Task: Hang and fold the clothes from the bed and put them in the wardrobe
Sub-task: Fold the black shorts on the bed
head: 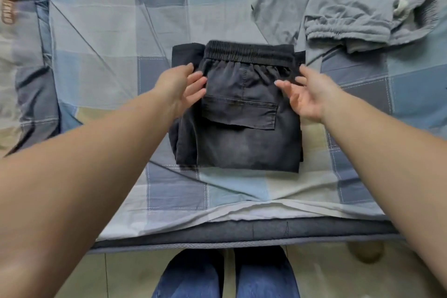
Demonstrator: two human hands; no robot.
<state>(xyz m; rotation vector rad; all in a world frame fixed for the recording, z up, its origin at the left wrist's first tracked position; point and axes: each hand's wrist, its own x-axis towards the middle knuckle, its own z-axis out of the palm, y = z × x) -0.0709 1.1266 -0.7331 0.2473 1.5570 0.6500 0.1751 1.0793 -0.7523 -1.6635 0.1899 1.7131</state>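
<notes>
One head-worn wide-angle view looks steeply down and forward from the bed (pixel 101 38) edge, close above it. The forearms enter from 7 and 4 o'clock; the floor (pixel 321 273) lies at 6 o'clock, directly below the camera.

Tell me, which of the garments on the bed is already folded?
The dark charcoal trousers between the hands, a neat rectangle with elastic waistband and pocket flap on top. The light grey clothes at the far right lie crumpled in a loose heap.
</notes>
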